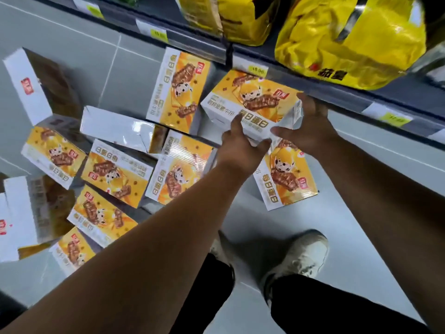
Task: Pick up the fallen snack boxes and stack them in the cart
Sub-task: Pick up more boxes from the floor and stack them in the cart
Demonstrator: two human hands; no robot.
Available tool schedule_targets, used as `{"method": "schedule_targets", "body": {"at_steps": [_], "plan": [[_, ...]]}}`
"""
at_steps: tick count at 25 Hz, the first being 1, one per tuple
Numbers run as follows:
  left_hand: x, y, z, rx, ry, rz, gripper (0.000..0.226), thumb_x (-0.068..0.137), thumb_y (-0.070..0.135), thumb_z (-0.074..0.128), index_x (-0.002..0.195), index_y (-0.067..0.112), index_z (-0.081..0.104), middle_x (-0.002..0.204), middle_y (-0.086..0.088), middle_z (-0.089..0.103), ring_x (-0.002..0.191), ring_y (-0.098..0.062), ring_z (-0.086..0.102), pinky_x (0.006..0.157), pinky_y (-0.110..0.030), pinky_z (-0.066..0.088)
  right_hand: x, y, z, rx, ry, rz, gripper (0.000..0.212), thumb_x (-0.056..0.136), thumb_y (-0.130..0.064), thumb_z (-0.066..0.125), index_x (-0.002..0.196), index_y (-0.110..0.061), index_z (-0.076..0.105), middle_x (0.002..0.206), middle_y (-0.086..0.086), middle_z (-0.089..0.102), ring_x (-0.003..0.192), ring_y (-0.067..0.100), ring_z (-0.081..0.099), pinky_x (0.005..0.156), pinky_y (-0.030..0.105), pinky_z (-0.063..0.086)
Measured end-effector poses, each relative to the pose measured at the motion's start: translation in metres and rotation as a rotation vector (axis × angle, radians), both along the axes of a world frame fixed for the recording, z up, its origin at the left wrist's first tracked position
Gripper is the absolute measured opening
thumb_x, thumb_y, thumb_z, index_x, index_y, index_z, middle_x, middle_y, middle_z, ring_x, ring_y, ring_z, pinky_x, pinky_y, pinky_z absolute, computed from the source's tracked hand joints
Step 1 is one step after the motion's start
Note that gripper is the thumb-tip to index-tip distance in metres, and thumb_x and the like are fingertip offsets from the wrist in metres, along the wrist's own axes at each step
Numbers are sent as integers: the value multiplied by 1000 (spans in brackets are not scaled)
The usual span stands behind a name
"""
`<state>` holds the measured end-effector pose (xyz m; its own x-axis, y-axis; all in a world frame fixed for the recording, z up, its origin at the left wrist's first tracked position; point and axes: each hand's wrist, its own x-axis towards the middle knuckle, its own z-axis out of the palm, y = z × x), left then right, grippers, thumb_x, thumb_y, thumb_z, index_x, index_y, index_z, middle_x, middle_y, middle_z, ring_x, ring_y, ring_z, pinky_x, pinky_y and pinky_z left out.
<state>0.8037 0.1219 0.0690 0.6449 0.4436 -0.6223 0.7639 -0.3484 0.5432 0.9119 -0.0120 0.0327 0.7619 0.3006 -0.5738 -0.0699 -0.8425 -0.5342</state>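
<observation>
Two grips are on one snack box (252,102) in the head view, our only one. The left grip (238,150) curls around its near edge, and the right grip (310,133) wraps around its end at 3 o'clock. The box is tilted and appears to be clear of the floor (79,56), at about 1 o'clock from the centre of the view, just beneath the shelf edge (337,92).

We judge the shelf edge to be the first hazard. Lifting straight up could knock the far corner against it or against the yellow bag (349,44) above. The end flap under the right grip looks creased and may be loose, so squeezing there could crush it or let the box slip.

Another box (286,179) lies directly below, at 4 o'clock from the held one. The other fallen boxes (115,172) spread from 8 to 11 o'clock. With our shoe (303,251) at 5 o'clock, a careless turn could tread on cardboard. The cart is out of view, so we would be carrying the box toward a place we cannot see.
</observation>
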Motion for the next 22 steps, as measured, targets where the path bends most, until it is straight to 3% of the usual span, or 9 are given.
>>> {"method": "schedule_targets", "body": {"at_steps": [2,5,8,11,15,18,22], "plan": [[8,-3,-21,-34,20,-54,92,84,37,71,154,22,13,138,-21,42,124,-37,48,101,-38,41,15,5,-26,21,19,12,107,69,-54,80,151,-31,15,158,9,15,144,32,21,112,43,30],[14,1,-49,-77,58,-72,103,79,30,78,154,18,9,138,-21,40,127,-35,46,103,-36,40,22,16,-52,102,52,-15,105,66,-45,84,147,-25,21,152,9,16,137,23,28,104,28,31],[20,1,-65,-75,93,-82,109,73,32,82,154,21,9,136,-16,45,121,-33,52,98,-33,43,24,21,-59,118,30,-26,105,60,-48,87,143,-29,25,147,7,17,134,19,32,103,23,32],[24,1,-69,-93,93,2,107,72,35,79,153,22,10,133,-15,52,119,-32,55,98,-36,47,16,23,-53,103,-18,5,107,56,-54,87,142,-33,27,144,7,21,134,25,31,104,29,34],[11,13,-56,-43,23,-27,100,56,52,69,145,21,34,124,-9,61,115,-29,58,92,-42,52,-12,27,-31,-6,-57,56,109,58,-56,84,147,-34,25,144,8,22,133,32,23,107,40,29],[-2,15,-25,-33,37,-51,94,68,41,72,150,20,31,134,-10,55,120,-27,56,96,-39,50,-31,23,-8,-25,-88,43,97,63,-53,83,144,-37,30,144,5,25,130,33,26,104,44,31],[-22,13,31,-9,-3,-76,73,81,26,75,145,23,40,126,-3,63,111,-24,62,92,-35,51,-48,11,49,5,-133,11,82,66,-48,82,136,-40,40,138,4,29,125,31,30,99,41,29]]}}
